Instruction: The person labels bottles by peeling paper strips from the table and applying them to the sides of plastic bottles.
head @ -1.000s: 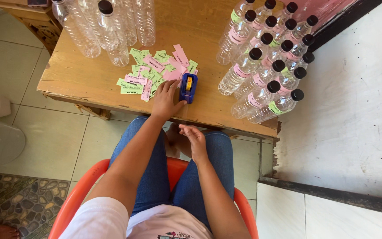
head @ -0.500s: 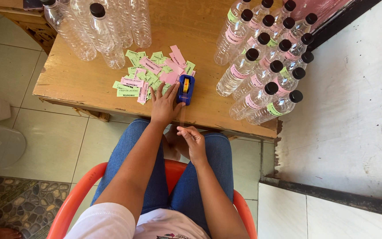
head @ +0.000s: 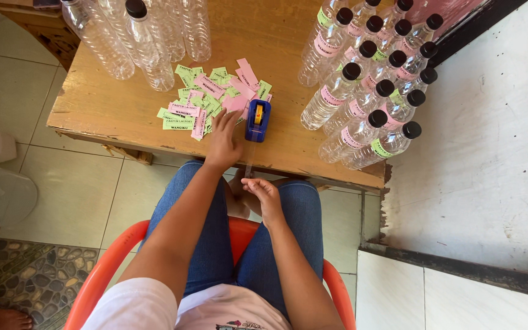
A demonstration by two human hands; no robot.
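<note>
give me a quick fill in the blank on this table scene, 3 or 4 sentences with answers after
1. The left hand rests on the wooden table beside a ____ tape dispenser.
2. The paper labels come in two colours, green and ____.
3. The labelled bottles on the right all have ____ caps.
4. The person sits on an ____ plastic chair, with the right hand held over the lap.

Missing words: blue; pink; black; orange

Worn wooden desk (head: 111,104) on pale tiled floor (head: 74,195), orange plastic chair (head: 102,275) near, white wall (head: 490,153) right, daylight.
</note>
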